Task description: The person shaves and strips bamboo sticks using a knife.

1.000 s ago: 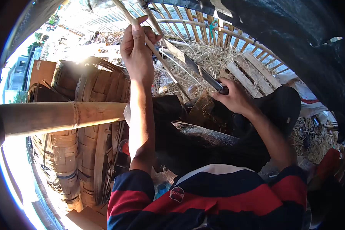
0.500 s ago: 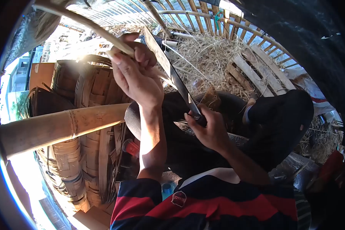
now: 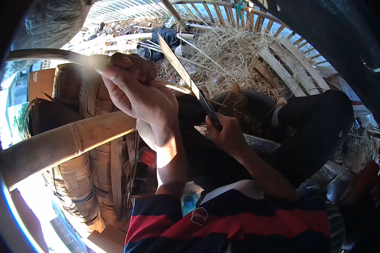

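Observation:
My left hand (image 3: 141, 92) is raised, closed around a long, pale bamboo strip (image 3: 50, 54). One end runs off to the left, past the fingers. The other end comes out to the right of the hand and meets the knife blade. In my right hand (image 3: 229, 134) is the dark handle of a long knife (image 3: 182, 69), held with the blade slanting up and to the left. Blade and strip cross just right of my left hand, apparently touching. Below my left forearm lies a thick bamboo pole (image 3: 71, 137).
Woven bamboo baskets (image 3: 99, 168) stand at the left beneath the pole. A dark round tub (image 3: 257, 109) sits beyond my right hand. Straw (image 3: 223, 50) and wooden slats (image 3: 283, 69) cover the ground ahead, before a bamboo fence (image 3: 215, 12). Near my left elbow is a red cup (image 3: 147, 157).
My left hand has shifted left and slightly down, and the strip now lies flatter, farther left. The strip's right end has slid along with it. The knife has stayed nearly in place.

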Demonstrator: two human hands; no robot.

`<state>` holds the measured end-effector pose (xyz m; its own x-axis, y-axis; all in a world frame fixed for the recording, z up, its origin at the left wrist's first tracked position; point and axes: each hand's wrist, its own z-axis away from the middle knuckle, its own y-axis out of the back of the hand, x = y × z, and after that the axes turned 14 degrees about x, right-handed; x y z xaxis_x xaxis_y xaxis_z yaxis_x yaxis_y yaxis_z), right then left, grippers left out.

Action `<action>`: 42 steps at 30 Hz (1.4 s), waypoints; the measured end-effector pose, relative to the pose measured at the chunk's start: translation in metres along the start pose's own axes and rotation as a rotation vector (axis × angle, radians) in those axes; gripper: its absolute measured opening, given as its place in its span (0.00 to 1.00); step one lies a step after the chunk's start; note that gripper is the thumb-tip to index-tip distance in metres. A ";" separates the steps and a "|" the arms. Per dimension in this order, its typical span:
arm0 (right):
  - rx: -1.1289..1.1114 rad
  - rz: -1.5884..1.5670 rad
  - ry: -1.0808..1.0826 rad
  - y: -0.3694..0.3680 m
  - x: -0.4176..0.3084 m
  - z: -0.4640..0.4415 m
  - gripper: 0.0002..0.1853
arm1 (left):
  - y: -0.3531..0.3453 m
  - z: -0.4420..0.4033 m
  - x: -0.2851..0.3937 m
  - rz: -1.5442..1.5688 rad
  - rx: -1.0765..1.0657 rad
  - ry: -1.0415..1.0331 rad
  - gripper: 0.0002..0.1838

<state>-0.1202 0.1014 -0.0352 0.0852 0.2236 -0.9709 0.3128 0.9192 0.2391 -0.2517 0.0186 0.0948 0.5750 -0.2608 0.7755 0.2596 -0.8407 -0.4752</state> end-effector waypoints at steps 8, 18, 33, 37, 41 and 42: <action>-0.034 -0.038 0.051 0.018 -0.029 -0.010 0.11 | -0.003 0.004 0.001 -0.009 -0.040 -0.012 0.18; -0.040 0.121 -0.109 0.003 0.016 0.003 0.12 | 0.005 0.001 -0.005 -0.031 0.002 -0.054 0.17; 0.026 0.066 -0.011 0.003 -0.013 0.003 0.09 | 0.004 0.005 -0.001 0.007 -0.039 0.013 0.16; 0.041 -0.092 0.154 0.006 -0.048 -0.011 0.07 | 0.002 0.007 0.000 -0.009 -0.023 -0.002 0.16; 0.075 -0.125 0.321 0.007 -0.049 -0.008 0.07 | 0.003 0.007 0.001 -0.013 -0.017 -0.009 0.16; 0.022 0.007 0.128 0.003 -0.030 -0.002 0.08 | 0.003 0.006 0.000 -0.013 -0.010 -0.009 0.16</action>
<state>-0.1235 0.0982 -0.0052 -0.0334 0.2713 -0.9619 0.3335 0.9103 0.2451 -0.2464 0.0190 0.0913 0.5787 -0.2457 0.7777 0.2595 -0.8485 -0.4612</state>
